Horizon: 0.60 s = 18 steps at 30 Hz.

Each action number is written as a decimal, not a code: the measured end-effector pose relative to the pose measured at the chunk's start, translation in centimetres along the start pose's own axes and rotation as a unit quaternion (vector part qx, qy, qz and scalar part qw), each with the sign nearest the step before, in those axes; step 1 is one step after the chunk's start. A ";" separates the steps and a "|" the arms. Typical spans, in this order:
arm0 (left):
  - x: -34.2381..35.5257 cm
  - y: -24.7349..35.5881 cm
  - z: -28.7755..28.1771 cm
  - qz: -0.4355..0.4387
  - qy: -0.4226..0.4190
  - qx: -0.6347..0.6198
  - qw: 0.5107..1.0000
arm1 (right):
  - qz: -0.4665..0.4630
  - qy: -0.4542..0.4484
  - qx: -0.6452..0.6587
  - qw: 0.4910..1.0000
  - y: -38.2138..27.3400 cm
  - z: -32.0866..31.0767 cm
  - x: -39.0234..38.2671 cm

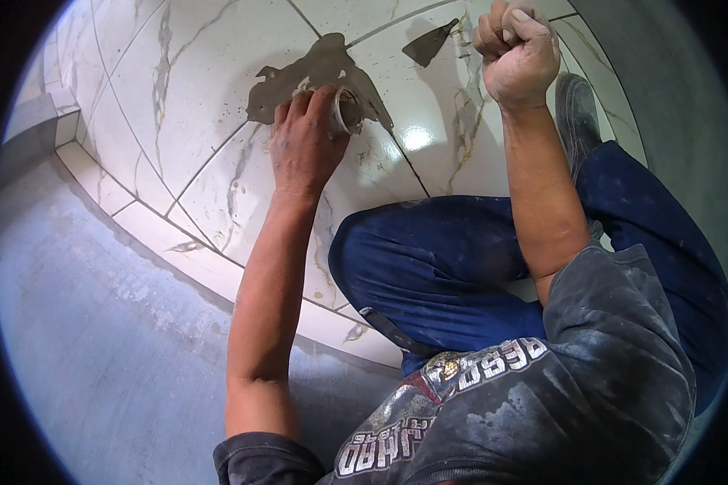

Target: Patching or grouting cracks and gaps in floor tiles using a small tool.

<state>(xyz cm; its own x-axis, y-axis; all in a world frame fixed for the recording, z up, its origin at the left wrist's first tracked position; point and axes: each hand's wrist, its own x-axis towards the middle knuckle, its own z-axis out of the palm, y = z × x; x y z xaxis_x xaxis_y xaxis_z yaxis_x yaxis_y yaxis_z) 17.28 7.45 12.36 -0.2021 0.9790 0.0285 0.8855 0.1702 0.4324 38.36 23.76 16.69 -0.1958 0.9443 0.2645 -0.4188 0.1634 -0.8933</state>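
My left hand (pixel 303 145) is closed around a small pale cup (pixel 347 111), which lies tipped with its mouth facing right. Grey residue coats the inside of the cup. Under and around it spreads a patch of wet grey paste (pixel 315 65) on the white tiles, across a joint. My right hand (pixel 519 52) is raised at the upper right, its fingers curled into a fist with the thumb over them. What it holds, if anything, is hidden. Just left of that fist, a dark triangular putty knife (pixel 430 44) rests on the tiles.
White marble-veined tiles (pixel 210 81) with dark joints form the floor. Along the left runs a tiled edge (pixel 154 234), and past it a bluish-grey surface (pixel 97 323). My bent leg in blue trousers (pixel 437 259) and a dark shoe (pixel 576 121) are at the right. A grey wall (pixel 671 105) curves beside them.
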 end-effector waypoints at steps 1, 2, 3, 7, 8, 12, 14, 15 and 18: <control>0.0 0.0 0.1 -0.001 -0.006 0.007 1.000 | 0.000 -0.001 -0.003 1.000 0.1 0.0 0.0; 0.1 0.1 0.1 -0.003 -0.005 0.007 1.000 | 0.001 -0.003 -0.005 1.000 0.2 0.0 0.0; 0.2 0.2 0.1 -0.004 -0.009 0.010 1.000 | 0.002 -0.004 -0.005 1.000 0.2 0.1 -0.1; 0.2 0.0 0.3 0.010 -0.001 0.019 1.000 | 0.000 0.003 -0.013 1.000 0.3 0.5 -0.6; 0.2 0.0 0.4 0.010 0.000 0.020 1.000 | 0.005 0.001 -0.015 1.000 0.3 0.6 -0.6; 0.3 0.1 0.3 0.002 -0.014 0.025 1.000 | -0.003 -0.017 -0.015 1.000 0.5 0.4 -0.6; 0.4 0.2 0.2 -0.003 -0.023 0.025 0.999 | -0.003 -0.009 -0.009 1.000 0.9 0.3 -0.5; 0.4 0.2 0.2 0.001 -0.020 0.026 0.999 | -0.003 -0.009 -0.008 1.000 0.8 0.4 -0.5; 0.6 0.4 0.1 0.007 -0.018 0.028 0.999 | 0.007 -0.014 -0.029 0.999 0.4 0.7 -0.6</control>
<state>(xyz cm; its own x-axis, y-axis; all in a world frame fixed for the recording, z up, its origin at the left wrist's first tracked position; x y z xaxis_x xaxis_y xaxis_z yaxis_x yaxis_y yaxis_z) 17.60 8.10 12.47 -0.1750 0.9846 0.0015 0.9106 0.1613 0.3806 37.66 23.03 16.43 -0.2258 0.9386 0.2608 -0.3633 0.1673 -0.9165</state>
